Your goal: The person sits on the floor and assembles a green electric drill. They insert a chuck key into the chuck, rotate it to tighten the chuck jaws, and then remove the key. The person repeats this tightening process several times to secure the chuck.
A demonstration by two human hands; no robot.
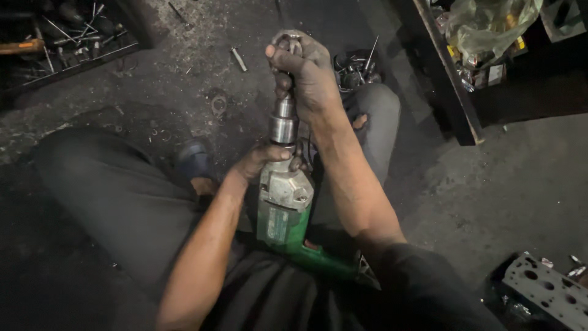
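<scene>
A green and grey electric power drill [286, 208] stands nose-up between the seated person's knees, over the oily concrete floor [490, 184]. Above its body, the right hand [309, 73] is clenched around the drill's steel chuck [284, 119]. Just below the chuck, the left hand [263, 160] grips the drill's neck.

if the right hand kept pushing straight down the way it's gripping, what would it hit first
Probably the left hand, wrapped round the green and grey power drill just below the silver chuck that the right hand grips; depth is unclear.
</scene>
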